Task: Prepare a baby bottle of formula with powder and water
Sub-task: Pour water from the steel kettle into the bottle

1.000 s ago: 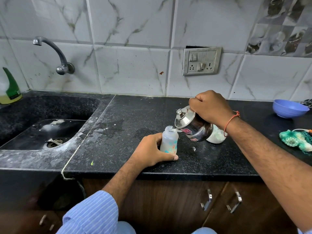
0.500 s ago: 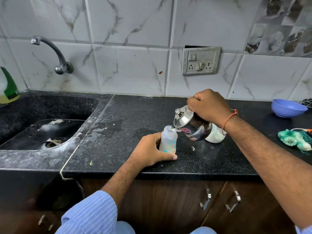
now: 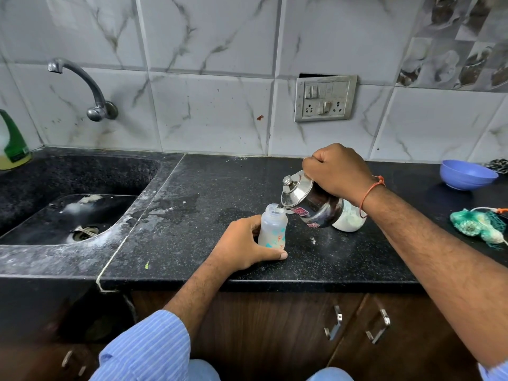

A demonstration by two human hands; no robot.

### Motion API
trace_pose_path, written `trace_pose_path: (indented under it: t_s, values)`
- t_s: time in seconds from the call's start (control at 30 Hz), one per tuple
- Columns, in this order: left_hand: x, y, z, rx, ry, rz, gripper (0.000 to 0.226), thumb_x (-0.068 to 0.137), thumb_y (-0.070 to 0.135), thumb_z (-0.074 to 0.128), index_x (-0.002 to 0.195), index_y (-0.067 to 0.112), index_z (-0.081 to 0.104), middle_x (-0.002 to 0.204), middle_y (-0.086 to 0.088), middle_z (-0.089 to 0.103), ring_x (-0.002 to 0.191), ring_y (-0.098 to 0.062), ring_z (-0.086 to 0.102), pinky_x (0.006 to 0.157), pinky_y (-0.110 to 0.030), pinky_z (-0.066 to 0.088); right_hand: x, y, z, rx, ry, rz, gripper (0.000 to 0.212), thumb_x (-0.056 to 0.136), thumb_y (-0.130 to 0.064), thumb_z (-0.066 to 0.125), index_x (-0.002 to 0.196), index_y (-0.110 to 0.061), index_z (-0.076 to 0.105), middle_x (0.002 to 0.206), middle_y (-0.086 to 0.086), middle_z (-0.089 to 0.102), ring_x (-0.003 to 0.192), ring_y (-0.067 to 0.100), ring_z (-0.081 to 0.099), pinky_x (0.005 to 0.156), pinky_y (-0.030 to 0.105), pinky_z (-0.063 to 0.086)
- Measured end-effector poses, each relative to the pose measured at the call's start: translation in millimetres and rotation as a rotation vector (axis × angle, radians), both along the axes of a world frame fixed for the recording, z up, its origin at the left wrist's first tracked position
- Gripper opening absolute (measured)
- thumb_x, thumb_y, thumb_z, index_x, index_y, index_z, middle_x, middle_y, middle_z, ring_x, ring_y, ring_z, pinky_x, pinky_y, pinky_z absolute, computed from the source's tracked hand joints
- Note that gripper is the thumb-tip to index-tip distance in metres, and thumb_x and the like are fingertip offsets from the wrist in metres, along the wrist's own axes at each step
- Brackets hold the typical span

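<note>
A small translucent baby bottle (image 3: 272, 229) with coloured prints stands uncapped on the black counter (image 3: 192, 243). My left hand (image 3: 244, 247) grips it from the left, thumb along its base. My right hand (image 3: 336, 173) holds the handle of a steel kettle (image 3: 310, 203), which is tilted to the left with its spout over the bottle's mouth; a thin stream of water runs in. Behind the kettle sits a white container (image 3: 349, 220), mostly hidden.
A dark sink (image 3: 68, 215) with a wall tap (image 3: 82, 83) lies to the left. A blue bowl (image 3: 467, 174) and a green mesh bundle (image 3: 478, 225) sit at the right. A green dish-soap bottle (image 3: 12, 144) stands far left. Cabinet handles (image 3: 357, 325) are below the counter edge.
Both hands, the bottle and the kettle stay almost in place; the kettle keeps its tilt over the bottle's mouth.
</note>
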State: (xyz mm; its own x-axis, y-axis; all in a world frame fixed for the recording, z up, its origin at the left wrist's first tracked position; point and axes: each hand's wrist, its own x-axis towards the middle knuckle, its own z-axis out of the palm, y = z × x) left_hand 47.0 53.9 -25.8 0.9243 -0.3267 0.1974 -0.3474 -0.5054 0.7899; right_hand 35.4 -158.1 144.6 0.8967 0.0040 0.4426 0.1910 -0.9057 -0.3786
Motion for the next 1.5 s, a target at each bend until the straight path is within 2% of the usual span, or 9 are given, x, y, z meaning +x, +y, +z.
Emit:
trace_pose_path:
  t_s: [0.33, 0.57, 1.27, 1.5]
  values:
    - [-0.3, 0.1, 0.6, 0.004, -0.001, 0.003, 0.068, 0.063, 0.050, 0.106, 0.123, 0.039, 0.076, 0.108, 0.026, 0.081, 0.103, 0.006, 0.075, 0.100, -0.034, 0.063, -0.1, 1.2, 1.2, -0.022, -0.006, -0.005, 0.049, 0.093, -0.022, 0.058, 0.051, -0.012, 0.035, 0.049, 0.000, 0.028, 0.052, 0.020, 0.027, 0.050, 0.030, 0.022]
    - [-2.6, -0.9, 3.2, 0.009, -0.008, 0.006, 0.062, 0.065, 0.048, 0.106, 0.119, 0.037, 0.078, 0.105, 0.024, 0.082, 0.100, 0.005, 0.075, 0.099, -0.036, 0.063, 0.4, 3.0, 3.1, -0.032, 0.002, -0.010, 0.049, 0.091, -0.021, 0.059, 0.051, -0.013, 0.032, 0.049, -0.001, 0.026, 0.051, 0.019, 0.025, 0.050, 0.031, 0.021]
    - [-2.0, -0.9, 4.4, 0.010, 0.004, 0.002, 0.069, 0.064, 0.048, 0.106, 0.126, 0.038, 0.076, 0.111, 0.025, 0.080, 0.106, 0.006, 0.074, 0.103, -0.033, 0.061, 4.7, 2.9, 3.9, -0.058, 0.006, -0.005, 0.047, 0.090, -0.022, 0.059, 0.050, -0.013, 0.035, 0.050, 0.000, 0.030, 0.052, 0.020, 0.028, 0.051, 0.031, 0.023]
    - [-0.6, -0.1, 0.7, -0.001, -0.001, 0.002, 0.068, 0.064, 0.048, 0.107, 0.124, 0.038, 0.077, 0.109, 0.025, 0.081, 0.102, 0.008, 0.075, 0.101, -0.034, 0.062, 4.6, 5.2, 5.1, -0.065, 0.010, -0.010, 0.044, 0.088, -0.021, 0.059, 0.051, -0.014, 0.035, 0.052, 0.000, 0.029, 0.054, 0.021, 0.029, 0.052, 0.032, 0.025]
